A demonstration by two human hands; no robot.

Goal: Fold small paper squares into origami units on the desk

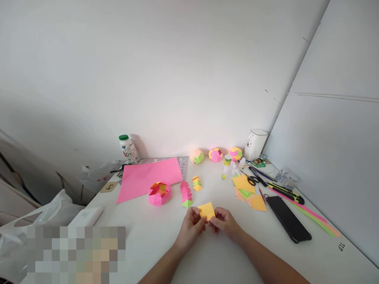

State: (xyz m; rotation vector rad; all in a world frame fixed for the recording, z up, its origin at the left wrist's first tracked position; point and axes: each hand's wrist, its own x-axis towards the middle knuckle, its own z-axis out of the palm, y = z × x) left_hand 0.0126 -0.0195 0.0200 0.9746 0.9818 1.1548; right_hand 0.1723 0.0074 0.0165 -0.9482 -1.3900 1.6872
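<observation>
Between my two hands is a small square of orange-yellow paper, held just above the white table. My left hand grips its left edge, thumb in front. On its right side, my right hand pinches the lower corner. Just beyond lie folded paper units: a pink stack with a green one and a smaller orange and green stack. To the left sits a pink faceted paper ball, open at the top with orange inside. Loose coloured paper squares are piled to the right.
Three finished-looking paper balls stand along the wall. Scissors, a box cutter, a black phone and paper strips lie at right. A pink sheet, a green-capped bottle and a plastic bag are at left.
</observation>
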